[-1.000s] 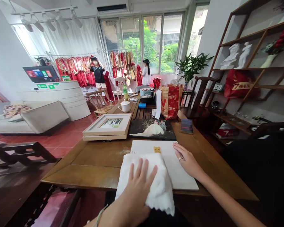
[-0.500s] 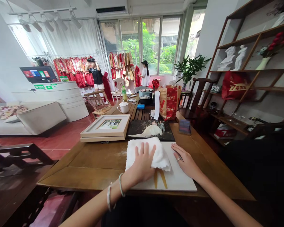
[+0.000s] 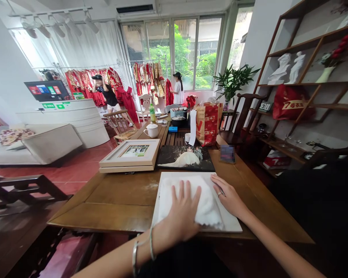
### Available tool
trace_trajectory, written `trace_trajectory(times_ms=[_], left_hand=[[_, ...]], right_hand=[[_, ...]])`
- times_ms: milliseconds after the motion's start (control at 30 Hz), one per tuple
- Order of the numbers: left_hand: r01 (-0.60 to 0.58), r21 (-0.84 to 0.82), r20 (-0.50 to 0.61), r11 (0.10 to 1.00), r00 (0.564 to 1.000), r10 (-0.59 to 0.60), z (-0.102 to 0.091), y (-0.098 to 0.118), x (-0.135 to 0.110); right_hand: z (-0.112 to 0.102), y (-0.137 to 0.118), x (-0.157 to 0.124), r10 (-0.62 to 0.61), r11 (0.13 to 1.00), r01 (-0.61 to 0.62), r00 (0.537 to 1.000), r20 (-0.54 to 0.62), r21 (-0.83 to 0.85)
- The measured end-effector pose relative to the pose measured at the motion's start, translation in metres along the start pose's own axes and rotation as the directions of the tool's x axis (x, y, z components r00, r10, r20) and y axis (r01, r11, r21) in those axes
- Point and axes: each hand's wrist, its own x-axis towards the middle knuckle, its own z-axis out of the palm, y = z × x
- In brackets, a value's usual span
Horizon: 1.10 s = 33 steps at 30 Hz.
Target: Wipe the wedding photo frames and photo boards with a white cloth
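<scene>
A white board [image 3: 230,222] lies flat at the near edge of the wooden table. Spread over much of it is a white cloth [image 3: 205,200] with a scalloped edge. My left hand [image 3: 181,212] presses flat on the cloth, fingers apart, with bracelets on the wrist. At the board's right edge rests my right hand [image 3: 227,195], fingers stretched out, a ring on one of them. Just beyond the board is a dark photo panel [image 3: 184,158] showing a white gown. The cloth and my left hand hide the middle of the board.
Light-framed pictures [image 3: 130,154] are stacked at the left on the table [image 3: 110,204]. Farther back stand a lidded white mug [image 3: 151,130], a green bottle [image 3: 152,112] and a red-and-brown paper bag [image 3: 207,123]. Two people are near the garment racks by the windows.
My left hand and the cloth have slid toward me and slightly right, baring the board's far part and covering the tan strips. My right hand has stayed nearly in place.
</scene>
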Motion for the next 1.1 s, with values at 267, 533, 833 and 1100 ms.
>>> trace_trajectory(times_ms=[267, 533, 833, 1100], left_hand=[[0.098, 0.041, -0.007, 0.994, 0.995, -0.097, -0.027, 0.007, 0.044], [-0.121, 0.005, 0.144, 0.993, 0.982, 0.119, -0.036, 0.053, -0.024], [-0.028, 0.053, 0.034, 0.998, 0.999, 0.027, -0.035, 0.036, 0.016], [0.028, 0.032, -0.02, 0.999, 0.999, -0.028, -0.025, 0.013, 0.068]], right_hand=[[-0.001, 0.004, -0.002, -0.032, 0.999, 0.031, 1.0, 0.003, 0.028], [-0.002, 0.001, 0.003, -0.015, 0.999, 0.015, 1.0, 0.012, 0.035], [-0.003, 0.007, -0.001, -0.074, 0.982, 0.081, 0.996, -0.046, 0.17], [-0.011, -0.013, -0.002, 0.109, 0.967, -0.092, 0.992, -0.059, 0.238]])
